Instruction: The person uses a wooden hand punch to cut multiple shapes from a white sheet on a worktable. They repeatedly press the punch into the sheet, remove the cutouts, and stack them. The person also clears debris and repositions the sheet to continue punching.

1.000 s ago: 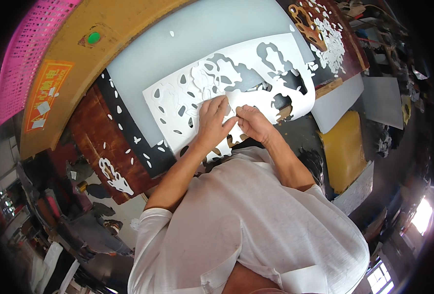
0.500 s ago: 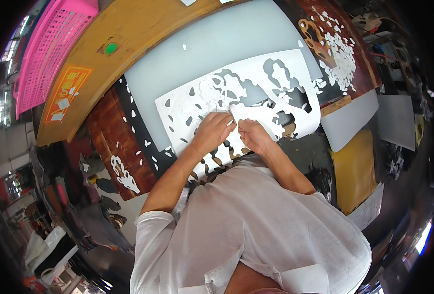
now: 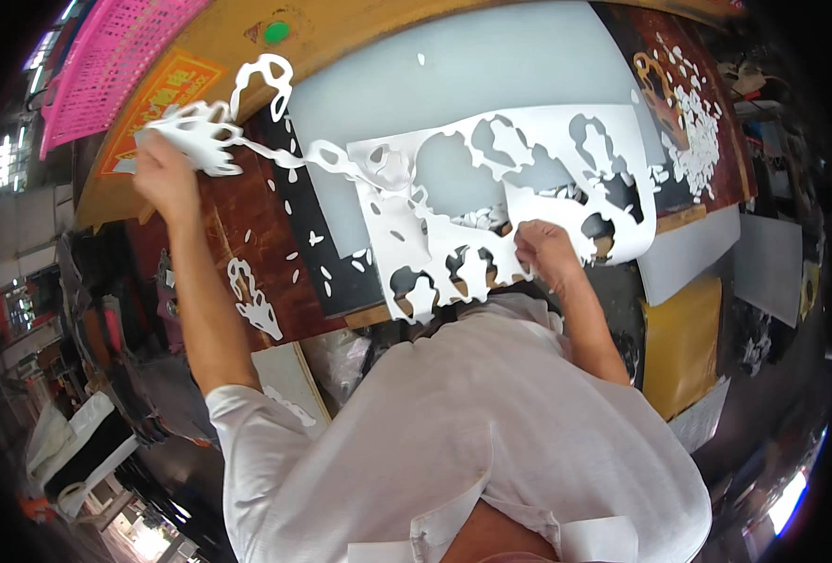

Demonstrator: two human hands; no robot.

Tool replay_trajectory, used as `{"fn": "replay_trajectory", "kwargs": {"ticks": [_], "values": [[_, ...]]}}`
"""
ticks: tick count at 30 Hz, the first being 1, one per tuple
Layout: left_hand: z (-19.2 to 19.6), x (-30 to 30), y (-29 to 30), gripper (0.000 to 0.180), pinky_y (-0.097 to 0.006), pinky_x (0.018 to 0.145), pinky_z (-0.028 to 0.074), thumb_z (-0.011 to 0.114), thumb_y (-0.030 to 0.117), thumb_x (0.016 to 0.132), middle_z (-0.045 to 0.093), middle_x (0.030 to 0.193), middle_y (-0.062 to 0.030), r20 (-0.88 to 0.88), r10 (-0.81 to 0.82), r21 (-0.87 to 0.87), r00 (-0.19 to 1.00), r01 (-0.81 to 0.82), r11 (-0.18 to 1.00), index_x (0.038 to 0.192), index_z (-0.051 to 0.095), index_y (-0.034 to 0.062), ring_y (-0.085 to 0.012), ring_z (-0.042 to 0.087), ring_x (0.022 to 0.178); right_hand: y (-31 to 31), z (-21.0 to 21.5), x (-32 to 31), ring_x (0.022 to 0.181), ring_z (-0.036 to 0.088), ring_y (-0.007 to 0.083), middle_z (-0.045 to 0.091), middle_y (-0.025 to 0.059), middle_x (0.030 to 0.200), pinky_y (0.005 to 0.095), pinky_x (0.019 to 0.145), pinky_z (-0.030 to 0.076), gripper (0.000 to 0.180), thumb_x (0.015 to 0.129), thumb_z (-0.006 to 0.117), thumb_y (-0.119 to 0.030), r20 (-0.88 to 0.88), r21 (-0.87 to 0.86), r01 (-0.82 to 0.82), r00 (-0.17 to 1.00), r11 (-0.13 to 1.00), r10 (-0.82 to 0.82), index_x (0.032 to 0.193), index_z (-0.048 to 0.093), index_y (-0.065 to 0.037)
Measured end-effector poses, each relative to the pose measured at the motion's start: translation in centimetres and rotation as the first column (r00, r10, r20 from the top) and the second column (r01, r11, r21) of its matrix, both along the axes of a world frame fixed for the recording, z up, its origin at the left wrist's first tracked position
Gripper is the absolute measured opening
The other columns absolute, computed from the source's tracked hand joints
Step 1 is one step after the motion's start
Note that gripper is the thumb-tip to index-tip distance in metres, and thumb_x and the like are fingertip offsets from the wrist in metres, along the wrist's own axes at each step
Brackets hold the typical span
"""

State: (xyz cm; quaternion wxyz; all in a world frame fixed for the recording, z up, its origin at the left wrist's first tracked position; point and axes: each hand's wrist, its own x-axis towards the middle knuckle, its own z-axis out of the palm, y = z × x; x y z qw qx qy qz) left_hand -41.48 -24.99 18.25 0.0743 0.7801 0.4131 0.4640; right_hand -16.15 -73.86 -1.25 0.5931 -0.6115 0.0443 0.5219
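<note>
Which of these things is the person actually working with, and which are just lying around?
In use:
left hand pulling away a white paper strip
right hand pressing the cut white sheet
grey mat under it

Lying about:
pink basket
paper scraps
yellow board

light: bright, even, soft shadows | glare: white paper sheet (image 3: 528,178) slightly blown out | edges: heavily bent, dark fisheye rim | blur: outer clutter smeared, centre kept sharp
</note>
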Motion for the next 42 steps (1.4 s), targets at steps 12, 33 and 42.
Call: {"fn": "replay_trajectory", "kwargs": {"ticks": [12,33,42], "values": [[-0.1,0.4,0.7,0.027,-0.042,0.073,0.056,0.057,0.024,0.109,0.075,0.096,-0.0162,-0.226,-0.192,0.229,0.955,0.244,0.942,0.103,0.073,0.0028,-0.0290,0.072,0.085,1.5,9.5,-6.2,0.078,0.073,0.0235,0.078,0.0128,0.088,0.0360,0.072,0.057,0.033,0.104,0.067,-0.029,0.489,-0.444,-0.126,0.796,0.887,0.358,0.109,0.078,0.001],[-19.0,0.1,-25.1,0.047,-0.046,0.102,0.053,0.083,0.012,0.082,0.068,0.127,-0.0147,-0.181,-0.870,-0.207,0.459,0.847,0.490,0.123,0.066,-0.0024,-0.0356,0.065,0.121,5.7,0.1,-12.6,0.060,0.066,0.0075,0.067,-0.0017,0.077,0.0215,0.048,0.052,0.010,0.106,0.068,-0.010,-0.521,0.179,0.217,0.848,0.960,-0.094,0.098,0.063,-0.012],[-12.5,3.6,-12.8,0.015,-0.042,0.070,0.055,0.061,0.014,0.103,0.068,0.081,-0.0117,-0.039,-0.563,-0.739,0.826,0.355,0.573,0.095,0.067,0.0038,-0.0282,0.067,0.075,6.7,0.4,-12.9,0.072,0.075,0.0132,0.078,0.0101,0.114,0.0230,0.053,0.058,0.018,0.110,0.059,-0.010,-0.420,0.098,0.219,0.893,0.971,-0.159,0.124,0.063,0.000]]}}
